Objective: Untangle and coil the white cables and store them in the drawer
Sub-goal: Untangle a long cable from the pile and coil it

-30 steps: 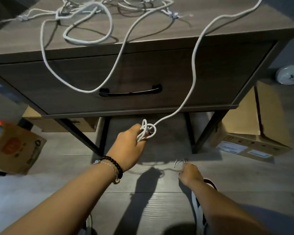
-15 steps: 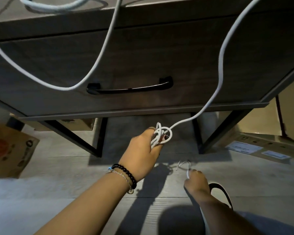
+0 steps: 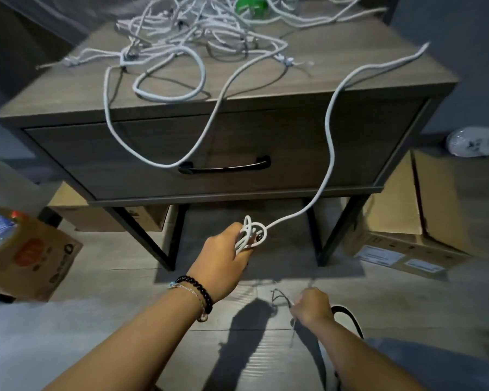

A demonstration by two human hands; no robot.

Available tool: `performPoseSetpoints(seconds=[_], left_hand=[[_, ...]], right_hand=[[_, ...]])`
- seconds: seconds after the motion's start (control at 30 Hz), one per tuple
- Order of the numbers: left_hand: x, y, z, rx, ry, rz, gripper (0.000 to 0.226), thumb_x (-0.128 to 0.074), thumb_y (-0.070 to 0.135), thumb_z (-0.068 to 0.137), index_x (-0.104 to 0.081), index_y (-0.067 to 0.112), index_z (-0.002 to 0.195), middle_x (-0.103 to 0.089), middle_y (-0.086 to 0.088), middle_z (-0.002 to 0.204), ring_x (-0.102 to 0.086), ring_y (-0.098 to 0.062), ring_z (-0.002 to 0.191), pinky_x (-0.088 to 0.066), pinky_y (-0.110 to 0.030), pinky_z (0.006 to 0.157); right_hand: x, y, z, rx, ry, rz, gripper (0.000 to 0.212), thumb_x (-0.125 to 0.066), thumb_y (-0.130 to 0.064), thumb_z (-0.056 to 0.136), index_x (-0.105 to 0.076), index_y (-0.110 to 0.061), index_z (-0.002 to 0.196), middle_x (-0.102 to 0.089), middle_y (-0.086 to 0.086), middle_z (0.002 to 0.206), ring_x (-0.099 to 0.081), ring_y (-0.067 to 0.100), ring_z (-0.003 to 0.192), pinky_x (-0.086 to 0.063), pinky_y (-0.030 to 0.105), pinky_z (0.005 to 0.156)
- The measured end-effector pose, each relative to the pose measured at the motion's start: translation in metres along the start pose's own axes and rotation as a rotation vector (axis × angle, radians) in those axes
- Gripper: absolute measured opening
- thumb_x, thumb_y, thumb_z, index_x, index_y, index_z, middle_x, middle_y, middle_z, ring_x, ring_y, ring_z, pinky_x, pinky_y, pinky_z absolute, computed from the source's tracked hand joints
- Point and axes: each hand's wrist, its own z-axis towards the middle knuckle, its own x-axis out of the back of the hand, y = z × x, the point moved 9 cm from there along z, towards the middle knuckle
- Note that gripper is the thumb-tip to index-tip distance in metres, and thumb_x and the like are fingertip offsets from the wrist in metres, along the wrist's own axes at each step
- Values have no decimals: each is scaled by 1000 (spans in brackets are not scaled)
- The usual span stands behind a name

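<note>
Coiling is the step going on here, I'd say: the left hand (image 3: 223, 255) grips a small bundle of loops (image 3: 250, 235) of one white cable (image 3: 329, 153), just below the front edge of the counter (image 3: 68, 100). From the loops, the cable climbs past the drawer (image 3: 308, 153) front, goes over the counter's right edge and ends loose on top. Everything else, the tangled pile (image 3: 198, 38), sits toward the back of the counter, with one long loop drooping down to the drawer handle (image 3: 225, 167). The drawer's closed, so nothing's stored yet.

The right hand (image 3: 312, 306) is lower, nearer the floor, fist curled and pinching a thin wiry strand (image 3: 278, 296); too blurry to tell what it is. Both forearms reach forward, left higher.

Next move probably needs the right hand feeding more slack into the loops, pulling gently so the free end doesn't snag that pile.
</note>
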Motion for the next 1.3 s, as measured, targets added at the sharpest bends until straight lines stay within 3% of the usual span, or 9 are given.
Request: performPoseSetpoints(seconds=[0.1,0.17,0.33,0.47,0.57,0.7,0.83,1.07,1.3], left_hand=[[18,22,-21,-33,64,-31,18,-52,21,96,-49,27,78,-60,-3,71,-56,-18,63,-44,-20,56],[29,33,-37,-35,100,-63,11,-52,19,95,-54,20,84,-61,-6,73,-58,-23,66,-47,-25,58],[69,64,-69,-72,175,-97,11,-55,15,92,-56,21,83,-59,-1,73,-56,-19,66,-52,-35,63],[111,91,-83,-92,283,-223,16,-55,17,94,-56,20,78,-56,1,68,-54,-9,59,-48,-26,58],[132,96,-91,-66,302,-398,19,-52,16,96,-53,11,78,-51,-2,66,-53,-1,46,-54,-33,60],[153,94,-92,-28,372,-626,23,-52,17,97,-49,11,75,-45,-3,53,-53,-15,48,-46,-20,43],[165,92,-81,7,366,-827,15,-54,19,96,-55,13,82,-46,-4,54,-52,-12,45,-45,-18,42],[181,78,-60,74,375,-990,17,-54,22,96,-53,12,83,-48,2,47,-52,-12,44,-47,-22,44],[189,72,-41,110,350,-1021,15,-55,23,95,-58,9,91,-50,1,51,-53,-12,50,-49,-24,52]], right_hand=[[41,-20,-25,65,81,83,2,-70,-11,71,-71,-10,69,-65,4,73,-67,20,78,-44,18,60],[69,-36,-46,144,129,194,16,-75,-8,70,-68,-20,62,-66,1,69,-64,17,74,-47,19,66],[122,-69,-111,249,228,493,22,-78,1,65,-70,-20,61,-68,0,59,-67,18,63,-59,37,71],[158,-110,-175,352,207,578,14,-75,4,66,-75,-8,72,-69,7,58,-62,16,52,-51,26,53],[195,-141,-234,497,215,560,17,-72,5,69,-75,-11,74,-72,9,64,-65,16,57,-53,26,58],[247,-173,-302,631,235,609,20,-68,6,73,-76,-11,78,-73,9,69,-68,15,63,-54,24,61],[294,-218,-344,725,235,646,16,-64,8,80,-74,-4,86,-74,13,71,-70,15,63,-55,20,58],[325,-348,-320,831,279,549,11,-67,7,77,-74,-1,81,-72,16,75,-70,21,69,-60,31,70],[330,-451,-207,666,378,485,3,-70,4,73,-68,3,73,-69,17,71,-72,26,69,-61,37,71]])
